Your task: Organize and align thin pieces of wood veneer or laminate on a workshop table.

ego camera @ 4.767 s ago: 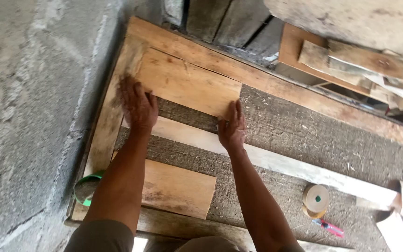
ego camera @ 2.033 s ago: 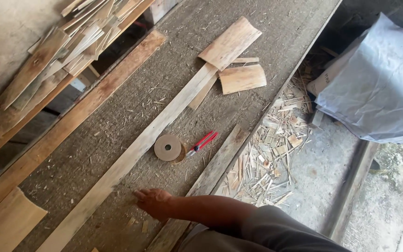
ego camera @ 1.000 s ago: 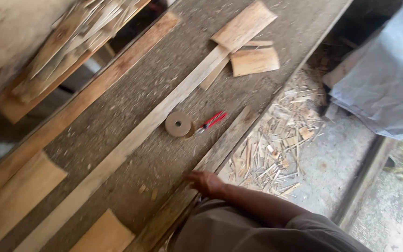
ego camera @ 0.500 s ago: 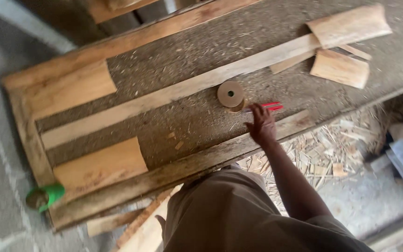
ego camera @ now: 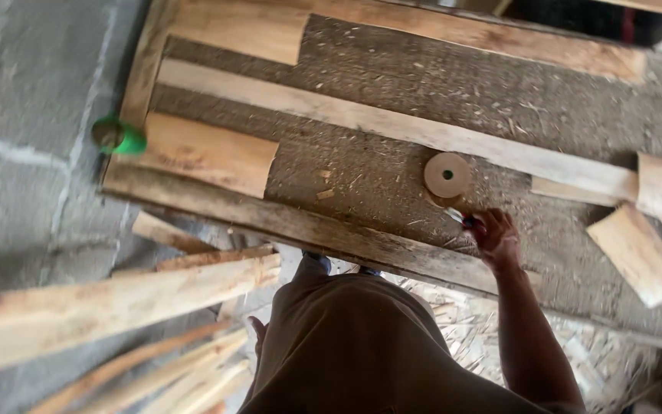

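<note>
Now closed on the red cutter (ego camera: pixel 465 221), right hand (ego camera: pixel 494 234), just right of the tape roll (ego camera: pixel 447 175), near the bench's (ego camera: pixel 392 165) near edge. Open bench surface leftward, toward the near panel (ego camera: pixel 208 153). Half a second ago hovering open-fingered above the cutter. Left hand (ego camera: pixel 257 335) low beside the trousers; grip unclear.

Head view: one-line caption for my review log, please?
Right hand closes on a red-handled tool beside a brown tape roll on the rough workbench, with veneer sheets lying nearby.
</note>
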